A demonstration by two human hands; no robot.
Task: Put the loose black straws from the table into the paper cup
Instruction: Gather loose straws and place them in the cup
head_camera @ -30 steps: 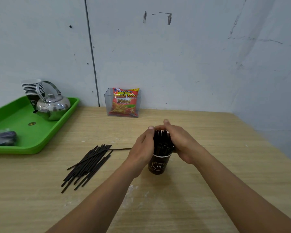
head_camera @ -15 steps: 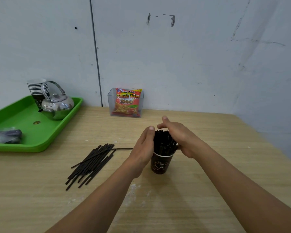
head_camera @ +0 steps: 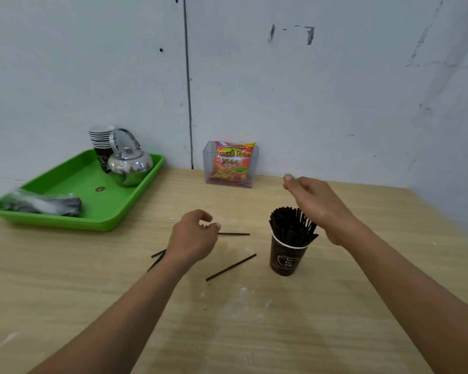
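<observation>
Cup (head_camera: 287, 259) released by both hands | left hand (head_camera: 192, 238) curled over loose straws (head_camera: 230, 267) at 9 o'clock of it, grip unclear | right hand (head_camera: 319, 209) relaxed, empty | few left to be collected

A plain refreshment corner: steel kettle (head_camera: 130, 166), stacked paper cups (head_camera: 102, 140).

One view, head-worn, facing forward and down at the table (head_camera: 227, 333). Fingers (head_camera: 201, 215) mid-frame, near; wall (head_camera: 335, 103) beyond them.
</observation>
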